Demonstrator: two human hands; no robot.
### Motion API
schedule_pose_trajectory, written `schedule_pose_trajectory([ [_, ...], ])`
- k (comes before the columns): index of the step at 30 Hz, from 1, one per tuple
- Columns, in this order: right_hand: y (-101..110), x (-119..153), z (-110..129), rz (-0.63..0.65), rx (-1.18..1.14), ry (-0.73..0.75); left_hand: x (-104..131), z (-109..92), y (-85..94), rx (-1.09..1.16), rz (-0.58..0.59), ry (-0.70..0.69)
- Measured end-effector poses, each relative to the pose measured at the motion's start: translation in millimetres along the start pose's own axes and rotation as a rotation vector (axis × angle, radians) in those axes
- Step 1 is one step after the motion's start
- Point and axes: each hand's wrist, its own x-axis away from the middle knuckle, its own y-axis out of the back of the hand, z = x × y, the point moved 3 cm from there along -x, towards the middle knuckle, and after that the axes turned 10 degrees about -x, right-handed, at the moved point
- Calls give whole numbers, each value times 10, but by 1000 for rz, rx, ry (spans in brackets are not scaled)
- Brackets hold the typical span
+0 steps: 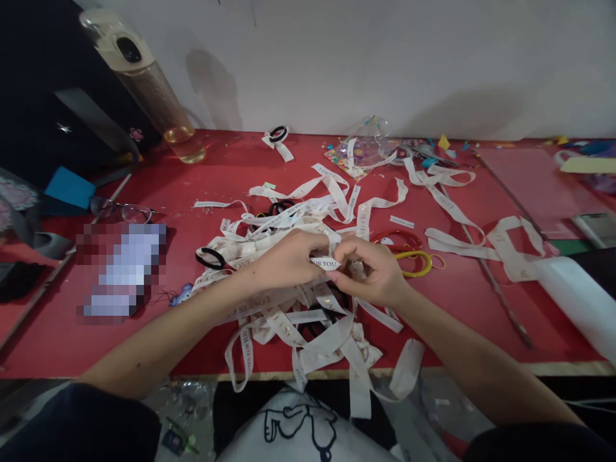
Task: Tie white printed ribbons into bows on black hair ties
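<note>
Both of my hands meet over a pile of white printed ribbons (283, 324) on the red table. My left hand (291, 256) is closed on a short white ribbon (325, 263) whose visible letters read "OR YOU". At the ribbon's pointed right end, the thumb and fingers of my right hand (368, 269) curl round and pinch it. More pale ribbon shows between the fingertips of both hands. A black hair tie (210, 258) lies on the pile, left of my left hand.
Yellow-handled scissors (418, 264) lie right of my right hand. A bottle (158, 96), glasses (122, 210) and a blurred phone (122, 269) are at the left. A white roll (572, 305) lies at the right. Loose ribbons hang over the front edge.
</note>
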Motion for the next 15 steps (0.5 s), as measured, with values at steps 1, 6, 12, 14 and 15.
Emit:
schedule_pose_trajectory([
  [1, -22, 18, -3, -37, 13, 2, 6, -2, 2, 5, -4, 3],
  [6, -42, 122, -41, -311, -22, -10, 51, 14, -1, -2, 3, -22],
  [12, 74, 89, 24, -475, -68, 184, 100, 72, -5, -15, -21, -76],
  [14, 1, 48, 55, -281, 71, 221, 97, 60, -18, -36, -25, -76],
  [15, -46, 34, 66, -194, 148, 241, 94, 49, -23, -61, -35, -71],
])
